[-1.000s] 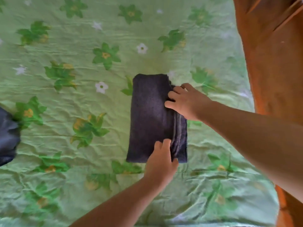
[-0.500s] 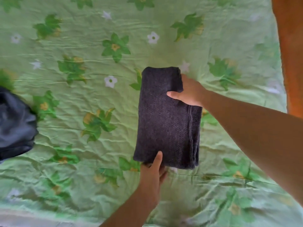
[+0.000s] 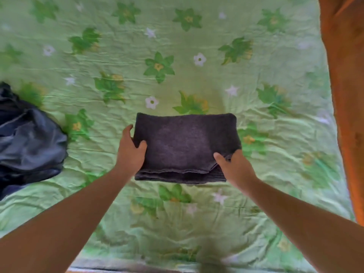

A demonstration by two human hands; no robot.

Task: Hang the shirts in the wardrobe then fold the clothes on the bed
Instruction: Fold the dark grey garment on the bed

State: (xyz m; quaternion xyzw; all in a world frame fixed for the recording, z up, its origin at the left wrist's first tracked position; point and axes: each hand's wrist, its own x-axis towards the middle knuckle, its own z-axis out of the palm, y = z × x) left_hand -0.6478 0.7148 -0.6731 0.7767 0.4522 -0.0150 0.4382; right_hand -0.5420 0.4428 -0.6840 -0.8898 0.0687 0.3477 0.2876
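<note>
A folded dark grey knitted garment lies flat in the middle of the bed, long side running left to right, its stacked layers showing along the near edge. My left hand grips its left end, thumb on top and fingers curled round the edge. My right hand grips the near right corner, thumb on top, fingers hidden beneath the cloth. A crumpled dark blue garment lies unfolded at the left edge of the bed.
The bed carries a wrinkled green sheet printed with flowers. An orange wooden bed frame runs down the right side. The bed's near edge shows at the bottom.
The folded grey garment has been turned from lengthwise to crosswise. My left hand moved from its near end to its left end. My right hand moved from the far right side to the near right corner.
</note>
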